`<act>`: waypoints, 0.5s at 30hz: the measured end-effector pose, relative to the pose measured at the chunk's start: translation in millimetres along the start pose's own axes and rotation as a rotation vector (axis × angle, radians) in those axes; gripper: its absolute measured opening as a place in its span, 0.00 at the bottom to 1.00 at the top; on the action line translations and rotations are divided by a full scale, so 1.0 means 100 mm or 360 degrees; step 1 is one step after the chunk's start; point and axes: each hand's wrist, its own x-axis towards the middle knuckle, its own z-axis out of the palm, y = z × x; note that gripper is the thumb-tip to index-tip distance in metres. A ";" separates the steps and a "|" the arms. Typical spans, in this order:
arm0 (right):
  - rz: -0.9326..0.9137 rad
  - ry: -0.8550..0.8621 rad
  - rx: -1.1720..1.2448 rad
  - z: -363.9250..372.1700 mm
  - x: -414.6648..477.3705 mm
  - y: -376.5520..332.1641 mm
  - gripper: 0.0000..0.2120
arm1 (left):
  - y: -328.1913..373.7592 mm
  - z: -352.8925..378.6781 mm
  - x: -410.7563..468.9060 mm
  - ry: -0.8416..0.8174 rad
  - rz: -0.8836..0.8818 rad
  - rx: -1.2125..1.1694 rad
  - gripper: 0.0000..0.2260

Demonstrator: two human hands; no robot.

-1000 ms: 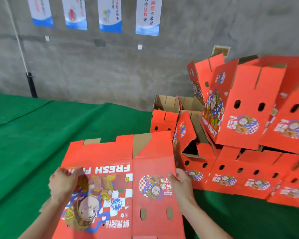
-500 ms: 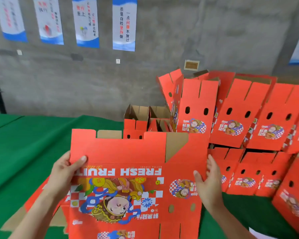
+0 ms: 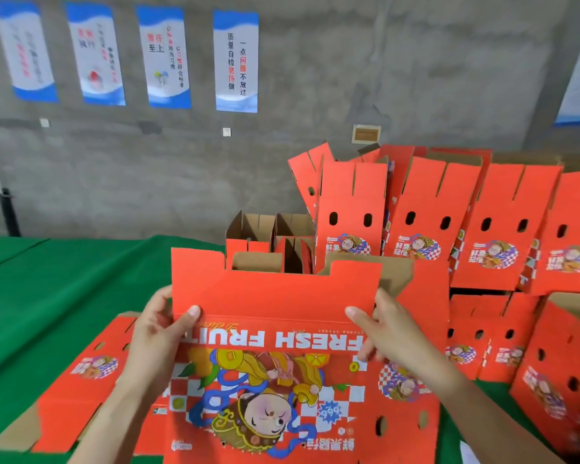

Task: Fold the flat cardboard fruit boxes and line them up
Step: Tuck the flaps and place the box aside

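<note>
I hold a flat red cardboard fruit box [image 3: 275,373], printed "FRESH FRUIT" upside down with a cartoon figure, raised in front of me. My left hand [image 3: 154,333] grips its left edge, thumb on the upper flap [image 3: 272,289]. My right hand [image 3: 392,329] grips the flap's right end, thumb on the red face. The flap tilts up along its crease. More flat red boxes [image 3: 81,380] lie under it on the green table [image 3: 64,283].
Folded red boxes [image 3: 482,229] stand and lean in a row at the right against the grey wall [image 3: 315,78]. Open brown-lined boxes [image 3: 268,229] sit behind the held one. More red boxes [image 3: 556,373] crowd the near right. Posters [image 3: 236,61] hang above.
The box has been lifted off the table toward me. Both hands slid up from its side edges to the top flap, which now bends along the crease. My view has turned right.
</note>
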 end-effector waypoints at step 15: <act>0.0018 0.0585 0.0159 -0.39 -0.37 0.31 0.38 | 0.26 0.35 0.19 -0.0600 -0.0434 0.0589 0.28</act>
